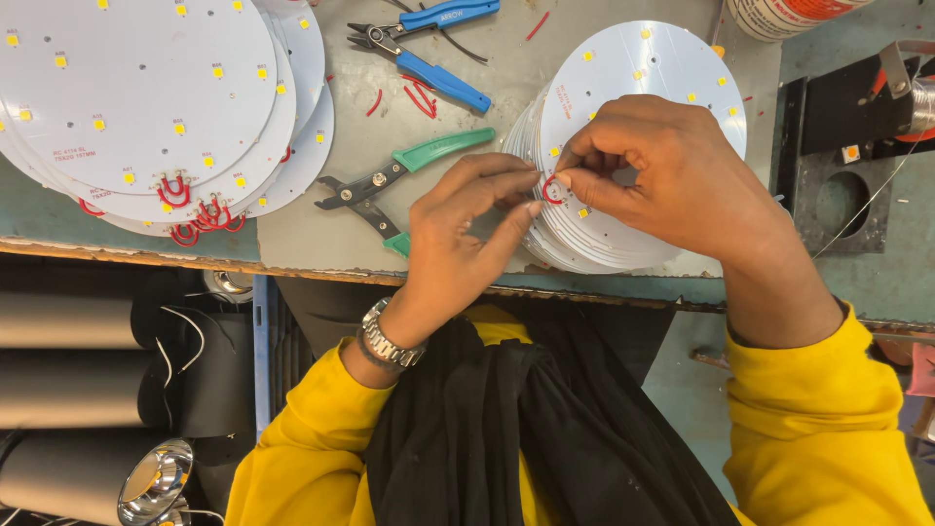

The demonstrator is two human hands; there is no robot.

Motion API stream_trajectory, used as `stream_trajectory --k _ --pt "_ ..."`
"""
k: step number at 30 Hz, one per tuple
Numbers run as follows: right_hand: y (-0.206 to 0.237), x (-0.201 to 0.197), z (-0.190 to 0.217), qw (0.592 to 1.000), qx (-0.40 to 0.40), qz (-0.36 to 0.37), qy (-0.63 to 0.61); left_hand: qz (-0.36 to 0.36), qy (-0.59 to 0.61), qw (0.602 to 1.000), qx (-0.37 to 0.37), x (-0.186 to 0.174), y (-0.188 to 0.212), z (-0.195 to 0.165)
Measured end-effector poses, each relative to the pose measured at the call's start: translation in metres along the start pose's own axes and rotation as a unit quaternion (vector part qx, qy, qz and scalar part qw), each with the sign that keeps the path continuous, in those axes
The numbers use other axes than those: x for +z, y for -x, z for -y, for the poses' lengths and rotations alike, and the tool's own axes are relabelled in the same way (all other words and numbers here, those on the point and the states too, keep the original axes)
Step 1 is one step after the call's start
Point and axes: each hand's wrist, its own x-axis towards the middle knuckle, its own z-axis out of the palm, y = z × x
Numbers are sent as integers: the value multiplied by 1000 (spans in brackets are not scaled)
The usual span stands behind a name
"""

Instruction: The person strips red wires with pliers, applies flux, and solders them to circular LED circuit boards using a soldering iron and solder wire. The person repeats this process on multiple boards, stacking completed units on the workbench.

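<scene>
A stack of round white boards with small yellow chips (651, 70) lies at the bench's front edge. My right hand (672, 175) pinches a short red wire loop (552, 191) against the top board. My left hand (467, 229), with a metal watch on its wrist, presses fingertips on the same loop from the left. Both hands meet over the stack's near left side.
A second stack of white boards with red loops fitted (146, 97) sits at the left. Green-handled cutters (399, 180) and blue-handled pliers (429, 44) lie between the stacks, among loose red wire bits (419, 97). Black tubes (58, 390) lie below the bench.
</scene>
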Motion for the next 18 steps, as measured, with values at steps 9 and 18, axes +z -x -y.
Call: stream_trajectory --k 9,18 --pt "0 0 0 999 -19 0 25 6 -11 1000 -3 -3 -4 -5" --pt "7 2 -2 989 -93 -38 112 18 -31 999 -11 -1 -24 -13"
